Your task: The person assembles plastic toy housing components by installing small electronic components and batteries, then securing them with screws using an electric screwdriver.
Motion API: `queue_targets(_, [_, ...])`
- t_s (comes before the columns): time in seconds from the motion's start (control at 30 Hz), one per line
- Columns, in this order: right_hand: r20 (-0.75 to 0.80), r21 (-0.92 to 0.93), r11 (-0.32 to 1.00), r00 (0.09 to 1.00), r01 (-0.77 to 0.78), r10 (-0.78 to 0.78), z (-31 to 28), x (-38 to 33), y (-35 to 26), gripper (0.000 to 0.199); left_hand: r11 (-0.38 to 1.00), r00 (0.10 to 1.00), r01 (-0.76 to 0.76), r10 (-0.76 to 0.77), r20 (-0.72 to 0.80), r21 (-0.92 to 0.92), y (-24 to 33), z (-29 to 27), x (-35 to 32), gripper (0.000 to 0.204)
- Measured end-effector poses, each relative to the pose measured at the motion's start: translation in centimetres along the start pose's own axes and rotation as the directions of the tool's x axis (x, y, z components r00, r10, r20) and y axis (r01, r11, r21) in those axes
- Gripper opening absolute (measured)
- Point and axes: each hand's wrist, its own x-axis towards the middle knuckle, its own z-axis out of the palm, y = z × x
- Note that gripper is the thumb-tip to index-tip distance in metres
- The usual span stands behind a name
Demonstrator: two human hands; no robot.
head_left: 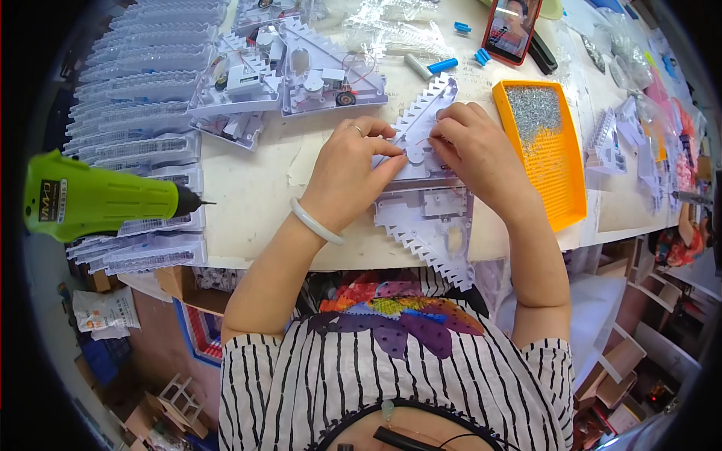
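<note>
A white plastic housing (427, 107) with a saw-toothed edge lies on the table in front of me. My left hand (359, 169) is at its left side, thumb and forefinger closed on it beside a small round part (415, 154). Over its right side, my right hand (475, 150) has its fingers bent and pressed together; whatever they hold is hidden. Nearer to me, a matching toothed housing half (429, 231) reaches past the table edge, its inner side facing up.
A green electric screwdriver (113, 197) hangs at the left, before stacked white housings (143, 79). Partly built housings with small motors (320, 75) lie at the far left. An orange tray (553, 184) of screws sits at the right, below a phone (511, 30).
</note>
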Motion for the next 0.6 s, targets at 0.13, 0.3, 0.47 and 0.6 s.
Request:
queue_targets(0.13, [-0.095, 0.100, 0.995, 0.995, -0.029, 0.039, -0.1, -0.1, -0.4, 0.009, 0.998, 0.999, 0.052, -0.052, 0.002, -0.036, 0.1, 0.4, 0.3, 0.016])
queue_targets(0.3, [-0.146, 0.157, 0.987, 0.989, 0.037, -0.014, -0.6, -1.3, -0.7, 0.017, 0.990, 0.995, 0.097, -0.097, 0.006, -0.099, -0.1, 0.6, 0.1, 0.014])
queue_targets(0.47, [-0.212, 0.432, 0.891, 0.945, -0.140, 0.251, -1.2, -2.8, 0.3, 0.039, 0.973, 0.996, 0.085, -0.086, 0.005, -0.215, 0.4, 0.1, -0.7, 0.013])
queue_targets(0.6, [-0.182, 0.393, 0.896, 0.938, -0.206, 0.295, -1.4, -3.6, 1.7, 0.020, 0.969, 0.998, 0.060, -0.061, 0.002, -0.239, 0.7, 0.1, -1.0, 0.013])
